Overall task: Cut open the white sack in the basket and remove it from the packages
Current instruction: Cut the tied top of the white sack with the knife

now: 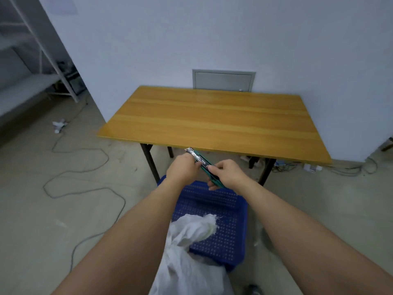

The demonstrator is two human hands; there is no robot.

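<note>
A white woven sack (191, 250) with a tied, frayed neck lies in the blue perforated basket (229, 211) on the floor below me; the packages inside it are hidden. Above the basket's far end, both hands hold a green utility knife (205, 165). My right hand (228, 173) grips the green handle. My left hand (182, 169) pinches the front part near the metal blade, whose tip points up and left toward the table edge.
A wooden table (212, 120) on black legs stands just beyond the basket against a white wall. Cables (80, 173) trail over the concrete floor at left, a metal rack (42, 60) stands at far left, and plugs and wires (314, 167) lie under the table's right side.
</note>
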